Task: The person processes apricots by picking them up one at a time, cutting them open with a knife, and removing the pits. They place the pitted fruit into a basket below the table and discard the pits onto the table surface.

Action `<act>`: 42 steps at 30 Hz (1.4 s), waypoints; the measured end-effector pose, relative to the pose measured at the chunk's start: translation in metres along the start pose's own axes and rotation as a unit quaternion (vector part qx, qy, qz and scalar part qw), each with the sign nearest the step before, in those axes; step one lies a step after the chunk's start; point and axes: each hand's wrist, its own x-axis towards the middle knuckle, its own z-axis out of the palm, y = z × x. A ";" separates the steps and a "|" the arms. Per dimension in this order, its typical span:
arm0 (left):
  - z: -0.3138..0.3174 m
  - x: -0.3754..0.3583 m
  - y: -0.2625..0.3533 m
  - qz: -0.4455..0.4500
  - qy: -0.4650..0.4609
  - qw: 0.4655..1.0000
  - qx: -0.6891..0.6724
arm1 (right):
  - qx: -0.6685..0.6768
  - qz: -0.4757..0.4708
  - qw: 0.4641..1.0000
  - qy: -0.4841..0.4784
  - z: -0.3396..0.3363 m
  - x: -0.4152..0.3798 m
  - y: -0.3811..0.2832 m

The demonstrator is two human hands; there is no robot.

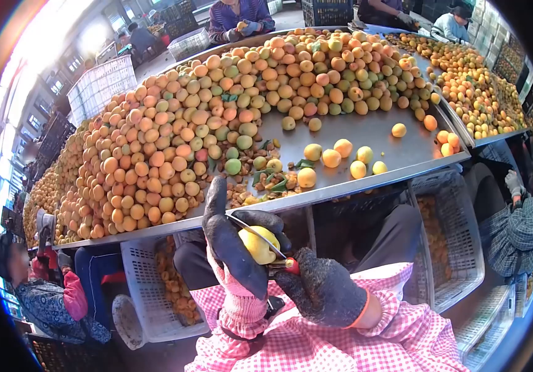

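Note:
My left hand [235,239], in a dark glove, holds a yellow apricot [258,245] between its fingers and palm, just in front of the table's near edge. In my right hand [331,288], also gloved, is a small knife with a red handle [292,266]. Its thin blade lies across the fruit, from lower right to upper left. Both hands are close together above my lap. A large heap of apricots [155,142] covers much of the metal table [403,149] beyond them, with several loose ones on the bare metal.
White crates [465,248] with fruit pieces stand at both sides of my legs. Leaves and scraps [273,180] lie near the table's front edge. A co-worker [49,297] sits at the left, another [517,229] at the right, and others across the table.

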 end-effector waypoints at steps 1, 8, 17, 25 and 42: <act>0.000 0.001 0.002 0.001 -0.016 0.998 0.060 | 0.014 0.015 1.000 -0.014 -0.002 -0.001 0.003; -0.003 0.016 -0.001 -0.054 -0.128 0.985 -0.106 | 0.168 0.042 0.984 -0.046 -0.017 0.020 0.018; -0.047 0.035 -0.011 -0.147 -0.204 0.951 -0.178 | 0.106 -0.028 0.992 -0.063 -0.015 0.021 0.011; -0.036 0.050 -0.032 -0.228 -0.120 0.927 -0.271 | -0.051 -0.077 0.995 -0.046 -0.016 0.046 0.026; -0.053 0.136 -0.066 -0.125 -0.121 0.960 -0.218 | -0.183 -0.100 0.975 -0.069 -0.001 0.133 0.063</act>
